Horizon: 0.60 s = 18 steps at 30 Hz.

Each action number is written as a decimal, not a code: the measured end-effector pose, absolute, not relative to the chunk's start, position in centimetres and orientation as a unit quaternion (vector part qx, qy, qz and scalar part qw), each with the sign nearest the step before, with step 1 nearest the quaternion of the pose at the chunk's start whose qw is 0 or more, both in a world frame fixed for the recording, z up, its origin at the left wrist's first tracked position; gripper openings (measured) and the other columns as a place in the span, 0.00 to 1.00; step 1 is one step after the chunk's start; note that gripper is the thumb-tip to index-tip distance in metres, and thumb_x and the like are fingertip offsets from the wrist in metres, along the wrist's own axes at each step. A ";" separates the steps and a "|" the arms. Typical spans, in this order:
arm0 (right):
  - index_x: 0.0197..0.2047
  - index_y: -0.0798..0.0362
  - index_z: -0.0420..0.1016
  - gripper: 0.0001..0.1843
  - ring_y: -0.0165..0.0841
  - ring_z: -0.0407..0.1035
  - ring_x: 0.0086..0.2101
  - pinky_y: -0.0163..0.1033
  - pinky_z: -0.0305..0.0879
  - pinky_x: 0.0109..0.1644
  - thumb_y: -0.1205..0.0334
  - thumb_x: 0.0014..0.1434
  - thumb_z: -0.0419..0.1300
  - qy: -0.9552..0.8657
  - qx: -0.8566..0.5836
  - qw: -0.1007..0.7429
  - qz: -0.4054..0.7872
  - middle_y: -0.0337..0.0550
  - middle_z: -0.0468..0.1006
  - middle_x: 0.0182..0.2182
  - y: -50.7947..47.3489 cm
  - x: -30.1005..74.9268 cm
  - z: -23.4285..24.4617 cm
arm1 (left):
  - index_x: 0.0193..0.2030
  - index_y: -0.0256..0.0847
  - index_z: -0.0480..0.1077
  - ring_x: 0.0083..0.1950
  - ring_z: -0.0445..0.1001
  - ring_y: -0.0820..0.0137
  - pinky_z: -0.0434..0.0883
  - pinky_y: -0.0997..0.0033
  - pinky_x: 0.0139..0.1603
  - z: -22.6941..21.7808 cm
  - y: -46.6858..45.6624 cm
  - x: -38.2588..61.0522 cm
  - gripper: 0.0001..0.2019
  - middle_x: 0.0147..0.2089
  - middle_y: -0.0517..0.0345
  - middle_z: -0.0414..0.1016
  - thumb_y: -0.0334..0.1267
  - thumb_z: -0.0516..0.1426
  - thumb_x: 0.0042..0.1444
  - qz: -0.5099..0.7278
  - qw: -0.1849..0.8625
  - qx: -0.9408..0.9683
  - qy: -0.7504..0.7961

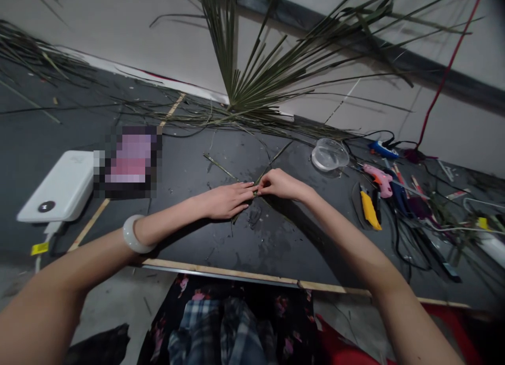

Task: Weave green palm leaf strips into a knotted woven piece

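Note:
My left hand (226,201) and my right hand (282,185) meet at the middle of a dark tabletop (276,249). Their fingertips pinch thin green palm-leaf strips (221,166) where the strips cross. The strips fan outward from my fingers, up to the left and right and down past my left palm. The crossing itself is mostly hidden by my fingers. A white bangle (136,233) circles my left wrist. A large palm frond (252,81) lies beyond my hands at the table's far edge.
Left of my hands lie a white power bank (55,186) and a pixelated rectangular object (128,160). To the right are a clear plastic bowl (330,154), a pink glue gun (379,180), a yellow utility knife (370,210), and tangled cables.

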State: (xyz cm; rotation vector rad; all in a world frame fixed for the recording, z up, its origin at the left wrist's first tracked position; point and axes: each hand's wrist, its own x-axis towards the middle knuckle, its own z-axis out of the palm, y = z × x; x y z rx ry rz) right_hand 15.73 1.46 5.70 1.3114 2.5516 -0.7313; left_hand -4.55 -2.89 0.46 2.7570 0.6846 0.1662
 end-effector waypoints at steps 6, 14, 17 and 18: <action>0.32 0.60 0.81 0.08 0.26 0.66 0.26 0.29 0.54 0.30 0.64 0.51 0.63 0.846 0.447 0.073 -0.281 0.42 0.79 0.24 2.2 15.6 5.4 | 0.65 0.32 0.52 0.71 0.47 0.63 0.51 0.62 0.68 0.2 -2.8 -4.7 0.23 0.68 0.42 0.52 0.40 0.43 0.66 0.065 0.163 0.951 0.256; 0.32 0.58 0.81 0.07 0.26 0.66 0.25 0.29 0.53 0.30 0.65 0.51 0.62 0.849 0.457 0.057 -0.260 0.41 0.78 0.22 1.7 15.5 5.7 | 0.64 0.33 0.53 0.71 0.46 0.64 0.50 0.63 0.68 0.3 -2.9 -4.6 0.22 0.69 0.44 0.50 0.40 0.43 0.66 0.056 0.155 0.952 0.260; 0.31 0.57 0.82 0.07 0.26 0.67 0.26 0.29 0.54 0.30 0.66 0.51 0.62 0.847 0.459 0.049 -0.264 0.42 0.79 0.23 1.8 15.6 5.5 | 0.65 0.34 0.53 0.71 0.46 0.65 0.49 0.63 0.69 0.3 -2.8 -4.6 0.23 0.69 0.46 0.50 0.40 0.43 0.66 0.056 0.155 0.952 0.257; 0.31 0.58 0.82 0.07 0.26 0.67 0.26 0.29 0.54 0.30 0.66 0.50 0.62 0.845 0.460 0.047 -0.267 0.42 0.79 0.24 1.8 15.6 5.4 | 0.66 0.35 0.52 0.71 0.46 0.65 0.49 0.63 0.69 0.3 -2.8 -4.6 0.23 0.70 0.47 0.50 0.39 0.43 0.66 0.055 0.155 0.952 0.256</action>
